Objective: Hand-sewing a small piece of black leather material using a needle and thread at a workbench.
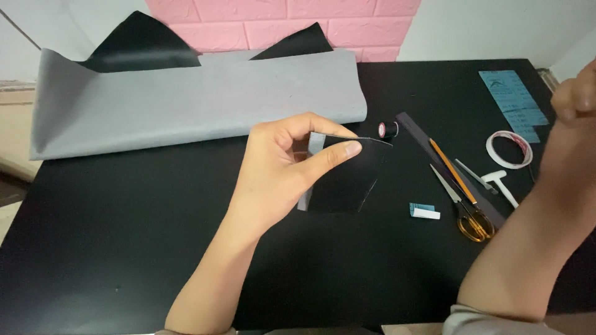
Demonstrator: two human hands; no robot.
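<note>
Two bare forearms reach over a black tabletop (124, 248); left hand (279, 167) pinches a thin black sheet (347, 180) by its top edge, over the tabletop's middle; light, floppy, best held by an edge; right hand (574, 99) raised, blurred, grip unclear; scissors (465, 211) toward the right edge; grey fabric (186, 99) along the far edge.

fabric roll (186, 105) behind held piece (347, 180), scissors (465, 211) right
</note>
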